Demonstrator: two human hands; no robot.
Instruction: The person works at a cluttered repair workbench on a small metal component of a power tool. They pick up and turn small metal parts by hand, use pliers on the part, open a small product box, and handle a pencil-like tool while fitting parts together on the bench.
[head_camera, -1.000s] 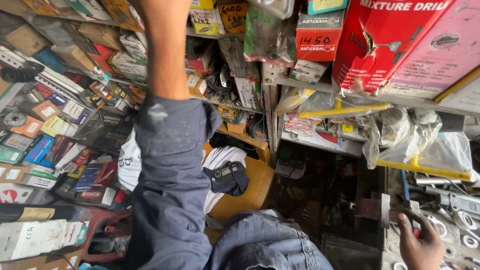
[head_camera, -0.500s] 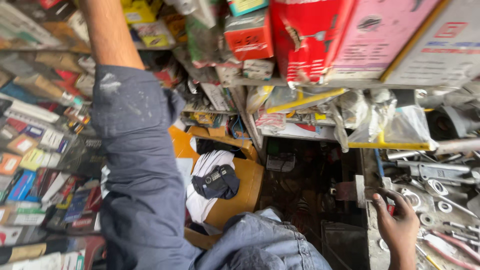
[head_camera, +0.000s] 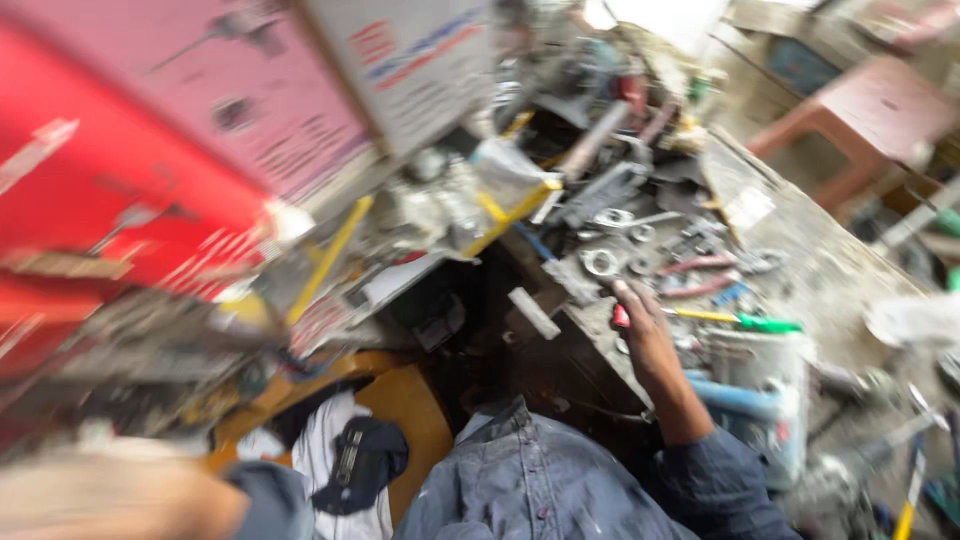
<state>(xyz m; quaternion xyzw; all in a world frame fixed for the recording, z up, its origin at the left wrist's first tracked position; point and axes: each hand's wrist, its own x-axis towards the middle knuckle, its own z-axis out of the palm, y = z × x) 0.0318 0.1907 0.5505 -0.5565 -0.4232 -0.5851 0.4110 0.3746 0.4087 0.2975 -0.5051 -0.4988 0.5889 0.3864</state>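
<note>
The view is motion-blurred. My right hand reaches out to the edge of a cluttered workbench, its fingers resting by a small red object; whether they grip it is unclear. Just beyond the fingers lie metal rings and loose steel parts. A screwdriver with a yellow shaft and green handle lies right of the hand. Of my left arm only a blurred forearm and blue sleeve show at the bottom left; the hand is out of view.
Red and pink cartons fill the shelves at left. A white bucket and a blue pipe sit by my right forearm. Below lies a yellow seat with white cloth and a dark cap. A red stool stands far right.
The view has swung sharply right, from the packed shelves to the workbench. My right hand has moved up onto the bench edge. My raised left arm has dropped to the bottom left.
</note>
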